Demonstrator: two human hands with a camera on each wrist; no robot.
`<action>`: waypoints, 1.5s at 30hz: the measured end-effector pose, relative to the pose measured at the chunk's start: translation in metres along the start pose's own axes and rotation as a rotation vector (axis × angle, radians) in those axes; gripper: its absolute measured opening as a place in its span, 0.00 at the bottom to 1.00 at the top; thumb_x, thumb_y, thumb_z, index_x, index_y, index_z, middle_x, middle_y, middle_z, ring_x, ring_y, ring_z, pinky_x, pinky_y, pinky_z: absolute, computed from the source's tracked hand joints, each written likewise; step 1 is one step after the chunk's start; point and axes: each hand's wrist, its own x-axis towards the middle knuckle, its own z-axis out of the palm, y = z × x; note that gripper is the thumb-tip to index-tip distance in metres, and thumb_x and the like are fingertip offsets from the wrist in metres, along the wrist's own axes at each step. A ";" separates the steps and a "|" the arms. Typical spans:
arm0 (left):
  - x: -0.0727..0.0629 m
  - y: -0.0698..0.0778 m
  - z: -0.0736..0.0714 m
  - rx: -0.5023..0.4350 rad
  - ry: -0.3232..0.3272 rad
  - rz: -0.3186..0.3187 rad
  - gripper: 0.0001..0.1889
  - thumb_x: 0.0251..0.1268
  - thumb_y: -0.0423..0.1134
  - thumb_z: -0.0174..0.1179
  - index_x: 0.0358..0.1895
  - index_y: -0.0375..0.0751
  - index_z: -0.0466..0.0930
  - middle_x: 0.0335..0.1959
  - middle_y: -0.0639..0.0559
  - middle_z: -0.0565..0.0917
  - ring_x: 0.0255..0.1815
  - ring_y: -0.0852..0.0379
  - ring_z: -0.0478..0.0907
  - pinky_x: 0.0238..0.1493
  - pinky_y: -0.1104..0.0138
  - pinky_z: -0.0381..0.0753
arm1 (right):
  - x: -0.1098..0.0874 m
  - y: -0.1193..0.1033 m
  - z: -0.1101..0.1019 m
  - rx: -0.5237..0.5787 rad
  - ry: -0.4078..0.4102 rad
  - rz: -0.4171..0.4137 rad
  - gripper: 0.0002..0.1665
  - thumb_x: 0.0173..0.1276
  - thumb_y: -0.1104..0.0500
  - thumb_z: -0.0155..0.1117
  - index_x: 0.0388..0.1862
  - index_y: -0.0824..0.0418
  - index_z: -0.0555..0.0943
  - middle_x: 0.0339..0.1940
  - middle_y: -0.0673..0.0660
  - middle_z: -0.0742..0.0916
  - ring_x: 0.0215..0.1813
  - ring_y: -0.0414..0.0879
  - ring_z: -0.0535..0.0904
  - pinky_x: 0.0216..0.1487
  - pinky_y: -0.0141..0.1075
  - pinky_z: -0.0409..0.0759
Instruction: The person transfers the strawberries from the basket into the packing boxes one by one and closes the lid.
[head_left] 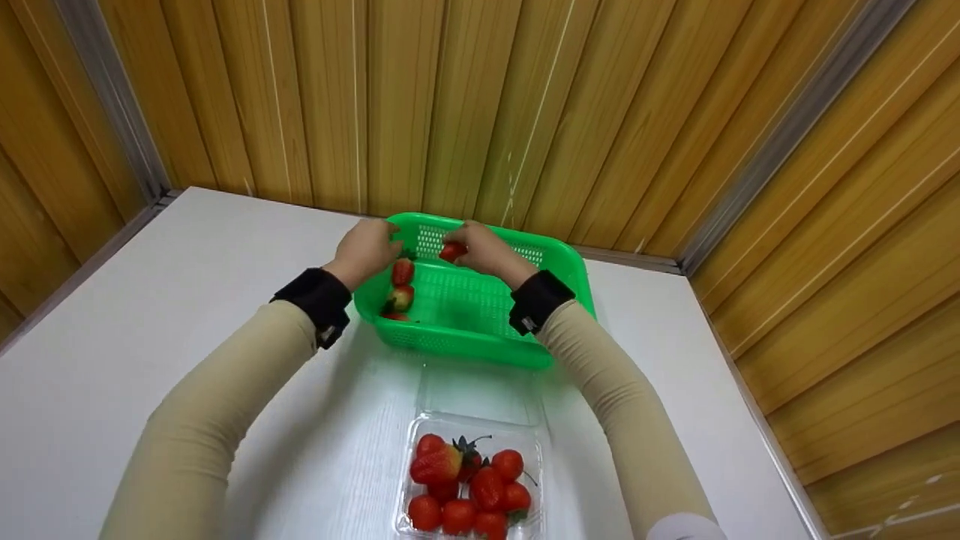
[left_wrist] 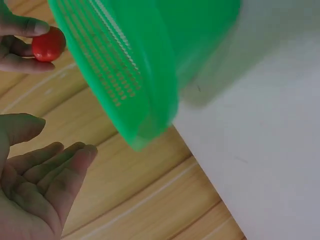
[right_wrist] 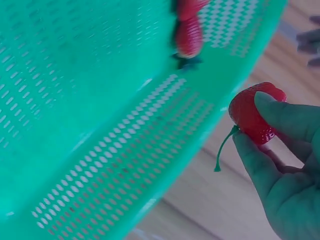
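Observation:
My right hand [head_left: 487, 250] pinches a red strawberry [right_wrist: 255, 111] between thumb and fingers, over the far side of a green plastic basket [head_left: 480, 349]. A thin green stem [right_wrist: 221, 150] hangs from the fruit. At the basket's left end is my left hand [head_left: 366, 251], its fingers loosely bent and nothing between them in the left wrist view. Several strawberries line the left inside wall of the basket, among them one reddish strawberry [head_left: 403, 271] and a paler strawberry [head_left: 402, 298].
Nearer to me, a clear plastic box [head_left: 541, 480] holds several strawberries and small smooth red fruits, its transparent lid [head_left: 480, 390] folded back toward the basket. Both stand on a white table [head_left: 247, 300]. Wood-patterned walls [head_left: 480, 112] enclose the far and right sides.

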 end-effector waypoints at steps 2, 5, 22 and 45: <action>-0.010 0.008 -0.004 -0.063 -0.020 0.073 0.21 0.76 0.35 0.52 0.65 0.26 0.77 0.61 0.31 0.83 0.48 0.41 0.84 0.55 0.54 0.84 | -0.013 -0.006 -0.005 0.039 0.006 -0.006 0.25 0.73 0.68 0.63 0.68 0.67 0.78 0.66 0.68 0.81 0.68 0.61 0.76 0.69 0.49 0.78; -0.029 0.020 -0.009 -0.147 -0.091 0.150 0.19 0.75 0.34 0.54 0.62 0.27 0.80 0.55 0.32 0.87 0.47 0.42 0.86 0.52 0.57 0.86 | -0.035 -0.015 -0.011 0.074 0.022 -0.039 0.25 0.73 0.67 0.64 0.68 0.65 0.79 0.64 0.67 0.81 0.66 0.60 0.76 0.68 0.50 0.79; -0.131 0.017 0.030 -0.232 -0.510 0.177 0.12 0.70 0.33 0.61 0.45 0.24 0.87 0.34 0.32 0.90 0.30 0.45 0.91 0.29 0.66 0.89 | -0.186 -0.044 0.020 0.126 -0.148 -0.305 0.23 0.70 0.68 0.67 0.63 0.65 0.78 0.57 0.62 0.84 0.60 0.53 0.81 0.60 0.39 0.86; -0.159 0.004 0.076 -0.478 -0.578 -0.070 0.11 0.67 0.32 0.64 0.45 0.25 0.88 0.30 0.32 0.90 0.20 0.63 0.85 0.27 0.69 0.88 | -0.238 -0.058 0.085 -0.254 -0.109 -0.460 0.19 0.66 0.63 0.74 0.56 0.58 0.85 0.54 0.54 0.86 0.57 0.45 0.83 0.60 0.29 0.84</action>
